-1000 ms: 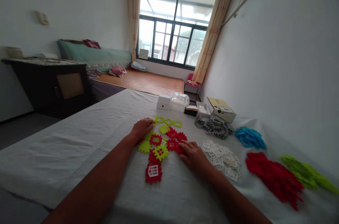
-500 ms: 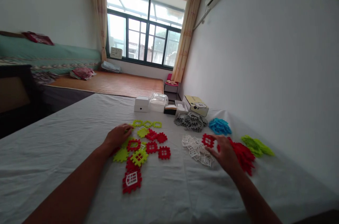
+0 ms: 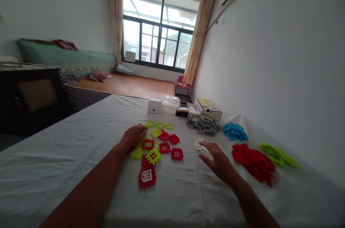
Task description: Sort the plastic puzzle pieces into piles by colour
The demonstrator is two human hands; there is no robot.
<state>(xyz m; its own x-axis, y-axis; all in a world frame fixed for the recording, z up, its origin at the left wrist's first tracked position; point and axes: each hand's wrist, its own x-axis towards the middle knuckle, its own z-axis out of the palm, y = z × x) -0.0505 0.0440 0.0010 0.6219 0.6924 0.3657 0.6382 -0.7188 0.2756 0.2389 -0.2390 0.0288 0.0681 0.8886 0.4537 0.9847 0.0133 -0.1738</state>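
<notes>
My left hand (image 3: pixel 134 135) rests at the left edge of a spread of flat notched plastic building pieces, its fingers loosely bent over the lime ones; nothing is plainly held in it. That spread has a red window piece (image 3: pixel 177 154), a lime window piece (image 3: pixel 153 156) and a red piece with a white arched lattice (image 3: pixel 147 176) at the near end. My right hand (image 3: pixel 215 158) hovers at the white lattice pieces (image 3: pixel 201 146), partly covering them. Its thumb and fingers are apart, with nothing seen between them.
To the right lie heaps of red pieces (image 3: pixel 253 161), lime pieces (image 3: pixel 279 155) and blue pieces (image 3: pixel 235 131). Grey pieces (image 3: pixel 204 125) are piled in front of a yellow box (image 3: pixel 210 108). A white box (image 3: pixel 154 105) and a clear plastic container (image 3: pixel 170 104) stand at the back.
The red window piece that my right hand held is no longer in its fingers; where it went is not shown. The whole view has shifted, showing more of the left side.
</notes>
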